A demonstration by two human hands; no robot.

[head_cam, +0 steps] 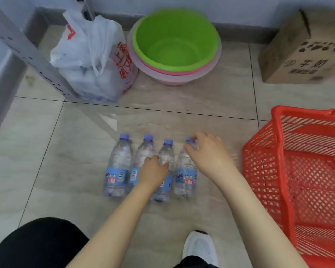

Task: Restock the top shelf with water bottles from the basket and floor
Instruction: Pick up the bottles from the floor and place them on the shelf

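Several clear water bottles with purple caps and blue labels lie side by side on the tiled floor, caps pointing away from me. My left hand (153,171) reaches down over the middle of the row, its fingers curled on the third bottle from the left (165,151). My right hand (207,151) curls round the neck of the rightmost bottle (185,178), just below its cap. The leftmost bottle (119,163) and the second bottle (145,149) lie untouched. The red plastic basket (275,161) stands at the right; no bottle shows inside it.
A grey metal shelf post (33,55) slants at the left. Behind the bottles stand a white plastic bag (93,60) and stacked basins, green on top (174,39). A cardboard box (302,55) sits at the back right. My white shoe (199,248) is near the bottom.
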